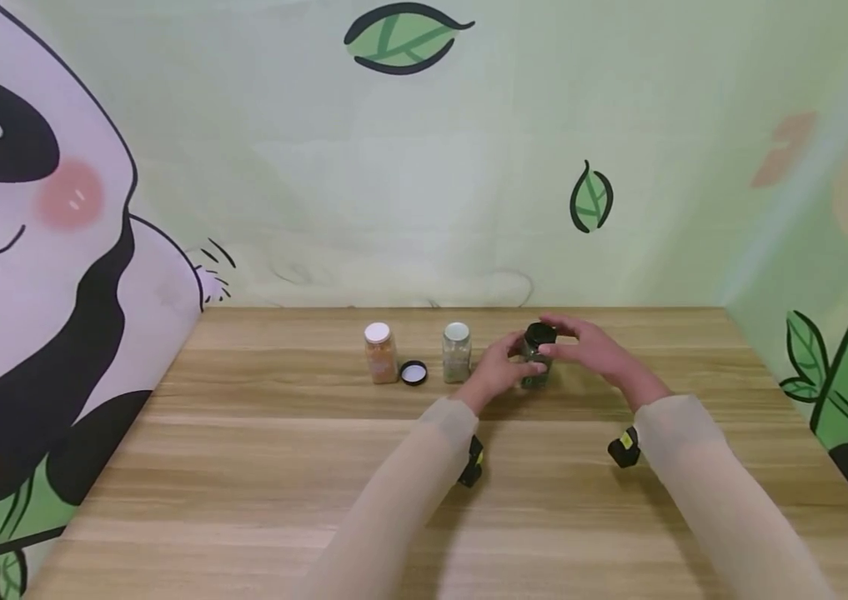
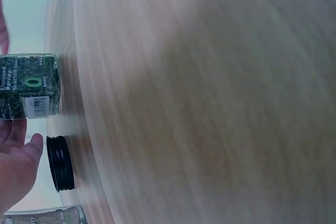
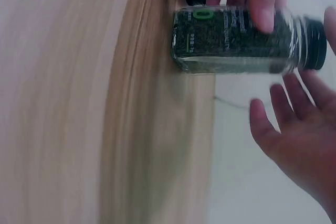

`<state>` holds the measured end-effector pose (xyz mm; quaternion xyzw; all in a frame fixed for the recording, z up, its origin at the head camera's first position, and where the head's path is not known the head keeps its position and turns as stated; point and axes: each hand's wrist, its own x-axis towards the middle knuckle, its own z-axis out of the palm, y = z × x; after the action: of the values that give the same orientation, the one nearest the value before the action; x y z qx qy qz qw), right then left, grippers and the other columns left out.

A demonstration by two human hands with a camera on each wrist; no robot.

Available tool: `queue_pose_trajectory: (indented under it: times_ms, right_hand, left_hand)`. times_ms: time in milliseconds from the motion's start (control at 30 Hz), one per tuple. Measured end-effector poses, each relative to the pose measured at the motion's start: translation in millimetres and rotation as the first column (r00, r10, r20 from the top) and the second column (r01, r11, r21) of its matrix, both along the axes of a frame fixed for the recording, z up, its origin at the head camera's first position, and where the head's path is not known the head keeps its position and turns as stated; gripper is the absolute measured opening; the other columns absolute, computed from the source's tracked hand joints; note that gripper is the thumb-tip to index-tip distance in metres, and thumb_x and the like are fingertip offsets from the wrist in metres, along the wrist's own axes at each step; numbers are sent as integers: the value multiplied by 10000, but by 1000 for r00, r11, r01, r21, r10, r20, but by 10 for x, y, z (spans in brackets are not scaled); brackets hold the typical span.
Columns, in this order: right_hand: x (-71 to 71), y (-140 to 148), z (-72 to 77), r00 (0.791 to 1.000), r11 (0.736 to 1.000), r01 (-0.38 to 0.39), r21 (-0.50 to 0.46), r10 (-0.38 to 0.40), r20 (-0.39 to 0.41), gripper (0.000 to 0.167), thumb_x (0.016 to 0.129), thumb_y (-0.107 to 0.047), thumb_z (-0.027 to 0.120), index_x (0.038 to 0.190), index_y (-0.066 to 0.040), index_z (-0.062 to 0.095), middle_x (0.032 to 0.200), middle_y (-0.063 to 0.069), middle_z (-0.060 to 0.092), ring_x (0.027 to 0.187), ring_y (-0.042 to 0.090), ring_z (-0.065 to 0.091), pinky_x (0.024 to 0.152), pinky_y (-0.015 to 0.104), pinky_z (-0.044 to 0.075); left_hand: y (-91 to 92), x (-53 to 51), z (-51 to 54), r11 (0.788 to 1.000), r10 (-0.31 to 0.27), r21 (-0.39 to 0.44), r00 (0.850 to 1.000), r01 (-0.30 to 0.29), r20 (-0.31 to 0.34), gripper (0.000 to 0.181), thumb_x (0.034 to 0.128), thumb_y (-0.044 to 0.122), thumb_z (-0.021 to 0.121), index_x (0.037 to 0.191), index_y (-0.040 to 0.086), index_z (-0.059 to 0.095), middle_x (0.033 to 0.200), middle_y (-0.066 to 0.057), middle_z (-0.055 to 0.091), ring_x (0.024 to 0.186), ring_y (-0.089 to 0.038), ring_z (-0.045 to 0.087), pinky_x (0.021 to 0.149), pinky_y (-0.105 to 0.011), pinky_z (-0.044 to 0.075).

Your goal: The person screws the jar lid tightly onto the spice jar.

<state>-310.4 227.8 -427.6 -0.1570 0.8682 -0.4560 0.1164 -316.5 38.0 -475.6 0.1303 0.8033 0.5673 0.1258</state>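
Note:
A square glass jar of chopped parsley [image 2: 31, 85] stands at the back right of the table. My left hand [image 1: 502, 369] grips its body, and in the right wrist view the left thumb [image 3: 263, 17] lies across the label. My right hand [image 1: 592, 346] holds the jar's black lid [image 3: 315, 44] from the side, with thumb and fingers on either side of it. Left of the left hand is a jar with pale contents and a white top [image 1: 457, 354]. A loose black lid [image 2: 60, 163] lies between these two jars, hidden in the head view.
A jar with orange-pink contents and a white top [image 1: 381, 354] stands further left. Beside it a black lid [image 1: 413, 372] lies with its white inside up. The wooden table [image 1: 281, 483] meets a printed cloth wall [image 1: 424, 208] right behind the jars.

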Motion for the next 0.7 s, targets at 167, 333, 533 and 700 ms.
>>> queue_pose_trajectory:
  times_ms: [167,333,533,700]
  right_hand:
    - [-66,39,-50,992,990,-39,-133,54,116,613,1037,-185,580,1569,12,347,1659,298,258,1562,502,168,1235,696,217]
    - [-48,7,-43,995,992,1,-129,11,95,554,1027,-177,607,1503,48,437,1628,297,327,1556,484,202,1234,689,226]
    - [20,-141,-124,983,981,177,-83,-180,-27,530,969,-198,713,1384,67,516,1463,306,513,1434,465,412,1192,624,339]
    - [104,-233,-190,959,960,266,-85,-273,-78,575,941,-208,756,1349,85,476,1396,303,525,1364,449,463,1144,581,387]
  left_hand:
    - [-6,-11,15,1000,-1,-1,1000,1,0,664,936,186,757,1525,82,469,1542,-142,541,1439,-320,516,1211,-433,420]
    - [9,-23,-12,1000,-5,-3,1000,5,-9,668,936,190,757,1531,95,466,1541,-130,544,1438,-316,516,1211,-430,420]
    - [1,-12,-3,1000,-3,-18,1000,2,-30,653,938,196,757,1521,100,479,1521,-124,566,1430,-316,525,1207,-427,425]
    - [0,19,11,1000,-8,-9,1000,8,-25,632,937,176,756,1508,102,494,1480,-134,601,1426,-325,528,1208,-450,420]
